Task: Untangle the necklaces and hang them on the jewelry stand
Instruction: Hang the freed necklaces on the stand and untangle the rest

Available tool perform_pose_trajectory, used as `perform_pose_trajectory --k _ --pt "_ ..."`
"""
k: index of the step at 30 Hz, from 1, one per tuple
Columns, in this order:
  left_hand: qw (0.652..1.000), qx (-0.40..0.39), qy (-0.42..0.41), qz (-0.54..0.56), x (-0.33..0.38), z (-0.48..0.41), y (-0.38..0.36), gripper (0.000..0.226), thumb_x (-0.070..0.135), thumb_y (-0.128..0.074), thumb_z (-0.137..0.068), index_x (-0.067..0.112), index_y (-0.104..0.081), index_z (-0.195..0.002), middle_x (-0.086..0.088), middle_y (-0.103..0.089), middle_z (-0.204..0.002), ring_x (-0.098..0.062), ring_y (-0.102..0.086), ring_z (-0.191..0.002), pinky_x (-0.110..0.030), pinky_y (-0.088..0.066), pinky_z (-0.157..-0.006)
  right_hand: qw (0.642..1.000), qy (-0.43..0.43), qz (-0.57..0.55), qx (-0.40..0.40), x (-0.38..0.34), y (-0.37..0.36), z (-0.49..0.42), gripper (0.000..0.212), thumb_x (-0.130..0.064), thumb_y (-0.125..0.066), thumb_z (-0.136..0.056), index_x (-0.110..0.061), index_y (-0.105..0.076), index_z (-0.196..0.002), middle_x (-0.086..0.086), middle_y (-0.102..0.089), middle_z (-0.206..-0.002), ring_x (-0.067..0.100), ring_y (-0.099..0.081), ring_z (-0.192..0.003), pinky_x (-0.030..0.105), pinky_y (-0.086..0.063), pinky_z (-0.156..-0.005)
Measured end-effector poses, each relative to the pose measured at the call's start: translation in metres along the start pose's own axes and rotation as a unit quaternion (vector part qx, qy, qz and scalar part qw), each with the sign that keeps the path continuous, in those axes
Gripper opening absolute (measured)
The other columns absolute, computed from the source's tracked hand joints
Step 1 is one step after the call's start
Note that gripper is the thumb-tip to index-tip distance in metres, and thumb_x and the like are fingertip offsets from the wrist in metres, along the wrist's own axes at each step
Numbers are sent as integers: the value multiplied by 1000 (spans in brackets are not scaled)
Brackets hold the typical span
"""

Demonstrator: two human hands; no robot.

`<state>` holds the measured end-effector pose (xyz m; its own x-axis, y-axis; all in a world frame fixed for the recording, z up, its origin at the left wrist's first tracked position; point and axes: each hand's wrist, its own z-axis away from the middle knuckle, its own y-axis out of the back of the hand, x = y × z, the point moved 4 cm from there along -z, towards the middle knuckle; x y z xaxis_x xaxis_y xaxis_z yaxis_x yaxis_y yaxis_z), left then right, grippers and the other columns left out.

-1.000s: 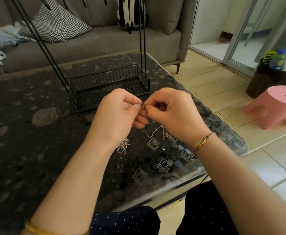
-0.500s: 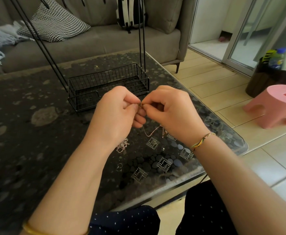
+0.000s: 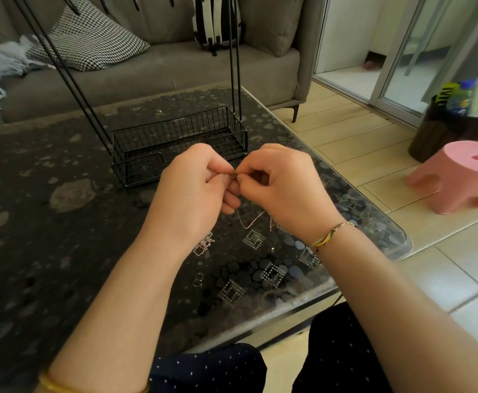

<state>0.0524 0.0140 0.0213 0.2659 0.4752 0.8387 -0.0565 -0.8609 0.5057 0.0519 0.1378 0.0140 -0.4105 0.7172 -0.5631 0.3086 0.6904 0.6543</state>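
The left hand [image 3: 192, 191] was curled just in front of the wire basket [image 3: 172, 123] of the jewelry stand [image 3: 62, 69]. Its thumb and forefinger were pinched on the small clasp end [image 3: 233, 174] of a rose-gold chain [image 3: 250, 222], and the other fingers were folded beneath. The right hand [image 3: 283, 191], also curled, met it fingertip to fingertip at the same point, so the two hands touched there. The chain drooped in a thin loop below the hands, in front of the basket and above the table [image 3: 48, 251]. A silver chain tangle [image 3: 203, 245] lay on the table in front of the basket, partly hidden by the left wrist, and a small ring [image 3: 199, 277] lay nearer the person.

Compared with half a second before, both hands and the pinch point stood in almost the same place before the basket, and the loop hung much as it had.

Left of the basket the dark table ran wide and bare. To the basket's right, the table edge slanted close by and down to a rounded corner, with tiled floor and a pink stool [image 3: 456, 177] beyond. A grey sofa [image 3: 147, 78] stood behind the basket.
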Motion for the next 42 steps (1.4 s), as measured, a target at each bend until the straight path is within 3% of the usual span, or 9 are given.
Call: perform_pose_trajectory --k 9,13,19,22,26,31,35,38,42 --pt "1000 17 -6 -24 1 -1 1 19 1 -49 -93 17 -56 -87 1 -67 -71 -2 -63 -56 -9 -47 -51 999 -43 24 12 1 0 -1 10 -16 -61 -82 -13 -70 -80 -1 -57 -77 8 -48 -68 15 -37 -65" --pt "998 39 2 -56 -3 -3 6 23 6 -49 -92 26 -59 -90 6 -66 -76 -1 -64 -64 -21 -55 -65 998 -45 37 -16 5 2 -4 12 -19 -61 -86 -19 -72 -92 -7 -56 -85 5 -48 -75 13 -37 -67" --pt "970 67 -52 -229 30 -15 23 16 16 -57 -90 28 -65 -85 6 -57 -76 -13 -53 -70 -23 -41 -66 995 -93 -38 -15 1 21 -24 10 -16 -63 -86 -18 -73 -86 -21 -56 -68 -4 -52 -62 9 -43 -67" --pt "955 54 -52 -286 56 -28 38 20 13 -53 -94 22 -68 -86 -5 -59 -85 -20 -54 -77 -27 -43 -80 989 -122 -87 -14 -5 33 -42 10 -14 -64 -84 -19 -70 -78 -8 -62 -62 6 -56 -56 21 -50 -64" --pt "946 42 -25 -319 72 -46 61 20 11 -50 -95 16 -59 -78 -7 -52 -82 -23 -49 -74 -29 -40 -69 983 -144 -113 -27 -17 44 -63 10 -14 -63 -85 -17 -69 -78 2 -68 -66 16 -61 -66 35 -56 -77" --pt "949 63 -24 -308 72 -56 80 20 12 -53 -94 10 -74 -94 -11 -69 -94 -26 -62 -89 -28 -41 -73 976 -175 -107 -70 -24 43 -77 10 -20 -61 -88 -17 -69 -82 4 -73 -79 9 -62 -74 25 -52 -80" --pt "959 64 -21 -274 64 -67 91 20 19 -57 -93 6 -72 -88 -9 -68 -88 -28 -61 -87 -28 -41 -73 966 -195 -156 -66 -31 41 -90 10 -20 -61 -88 -16 -70 -87 0 -71 -75 4 -63 -66 9 -49 -62" --pt "982 66 26 -175 47 -80 101 12 23 -61 -90 16 -69 -83 4 -59 -74 -19 -55 -78 -33 -47 -77 929 -242 -270 -81 -37 32 -101 12 -19 -58 -90 -15 -68 -87 -2 -66 -70 4 -62 -64 19 -48 -70" --pt "990 82 58 -103 30 -93 115 10 23 -63 -88 19 -70 -82 -2 -64 -80 -18 -56 -78 -37 -51 -77 890 -258 -361 -101 -47 17 -117 9 -18 -58 -90 -17 -65 -84 -4 -57 -64 9 -63 -66 32 -49 -84"
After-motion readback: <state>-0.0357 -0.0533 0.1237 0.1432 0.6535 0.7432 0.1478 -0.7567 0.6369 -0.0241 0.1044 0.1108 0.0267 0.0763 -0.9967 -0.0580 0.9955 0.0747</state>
